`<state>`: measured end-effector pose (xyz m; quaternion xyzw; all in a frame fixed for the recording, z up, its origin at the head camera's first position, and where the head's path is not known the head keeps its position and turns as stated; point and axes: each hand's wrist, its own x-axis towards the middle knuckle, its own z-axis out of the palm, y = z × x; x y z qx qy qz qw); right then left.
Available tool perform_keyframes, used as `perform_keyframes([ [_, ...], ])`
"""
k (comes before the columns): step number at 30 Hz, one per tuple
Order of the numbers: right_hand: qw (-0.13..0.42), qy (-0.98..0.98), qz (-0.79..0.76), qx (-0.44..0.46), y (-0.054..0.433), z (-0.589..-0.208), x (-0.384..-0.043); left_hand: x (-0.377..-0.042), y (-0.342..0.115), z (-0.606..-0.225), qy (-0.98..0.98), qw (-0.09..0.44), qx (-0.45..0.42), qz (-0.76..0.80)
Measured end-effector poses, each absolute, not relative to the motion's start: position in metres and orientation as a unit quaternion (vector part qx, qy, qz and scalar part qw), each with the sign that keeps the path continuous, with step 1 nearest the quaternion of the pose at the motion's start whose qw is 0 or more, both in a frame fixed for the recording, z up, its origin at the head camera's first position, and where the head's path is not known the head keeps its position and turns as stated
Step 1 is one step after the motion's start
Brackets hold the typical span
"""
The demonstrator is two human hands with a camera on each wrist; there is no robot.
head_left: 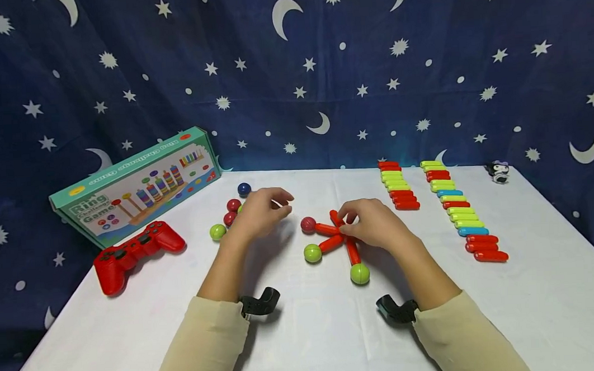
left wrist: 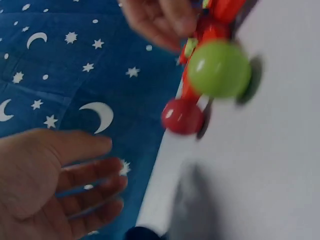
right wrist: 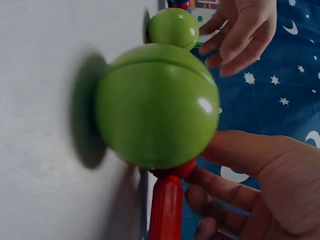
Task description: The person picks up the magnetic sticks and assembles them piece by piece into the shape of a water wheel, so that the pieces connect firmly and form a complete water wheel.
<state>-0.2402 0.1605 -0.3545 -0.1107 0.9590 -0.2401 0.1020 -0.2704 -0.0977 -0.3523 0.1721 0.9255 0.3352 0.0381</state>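
Observation:
On the white table lies a star-like figure of red rods (head_left: 353, 251) joined at a red middle. A red ball (head_left: 308, 224) and two green balls (head_left: 313, 253) sit at the ends of several rods. My right hand (head_left: 377, 223) holds the figure by its middle, thumb and fingers bent around it; the green ball (right wrist: 157, 105) hides part of this grip in the right wrist view. My left hand (head_left: 264, 211) hovers with relaxed fingers to the left of the figure, holding nothing. Behind it lie several loose balls, among them a green one (head_left: 217, 232) and a dark blue one (head_left: 244, 189).
Two columns of red, yellow-green and blue rods (head_left: 466, 217) lie at the right. A small black-and-white figurine (head_left: 498, 171) stands at the back right corner. At the left are a red game controller (head_left: 139, 252) and a Ring Game box (head_left: 141, 185). A starry curtain (head_left: 253, 126) hangs behind.

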Motion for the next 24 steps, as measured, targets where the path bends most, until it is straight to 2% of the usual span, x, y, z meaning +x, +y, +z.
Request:
perform_keyframes([
  [4,0.099,0.961,-0.234,-0.111,0.162,-0.358,-0.236,-0.273,-0.109,-0.341,0.964,0.034,0.131,0.227],
  [9,0.104,0.963,-0.223,-0.107,0.16,-0.358,-0.233,-0.277,-0.113,-0.343,0.98,0.074,0.11,0.146],
  [24,0.117,0.957,-0.216,-0.153,0.163,-0.354,-0.234,-0.28,-0.09,-0.367,0.932,0.101,0.16,0.308],
])
